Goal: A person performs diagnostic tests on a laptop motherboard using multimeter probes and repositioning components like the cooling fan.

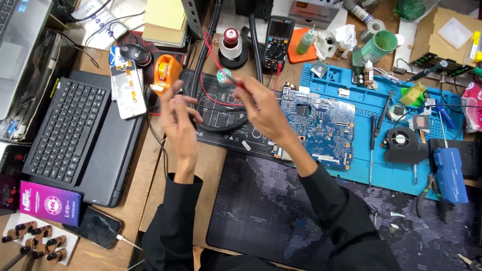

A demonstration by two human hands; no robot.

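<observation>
My right hand (262, 108) is raised over the dark work mat (223, 118), pinching a red multimeter probe (234, 82) whose tip points up and left. The probe's red lead (211, 52) runs back toward the black multimeter (278, 42) behind it. Beside it, my left hand (181, 118) is lifted and blurred, with its fingers apart, and I see nothing gripped in it. A thick black hose (201, 60) loops behind both hands. Right of my right hand a blue motherboard (319, 125) lies on a blue repair mat (391, 170).
A black laptop (75, 130) fills the left side. A white phone back (128, 88) and an orange tape dispenser (165, 73) lie near my left hand. A solder spool (231, 42), a cooling fan (401, 140), pliers (427, 193), bottles and small parts crowd the back and right.
</observation>
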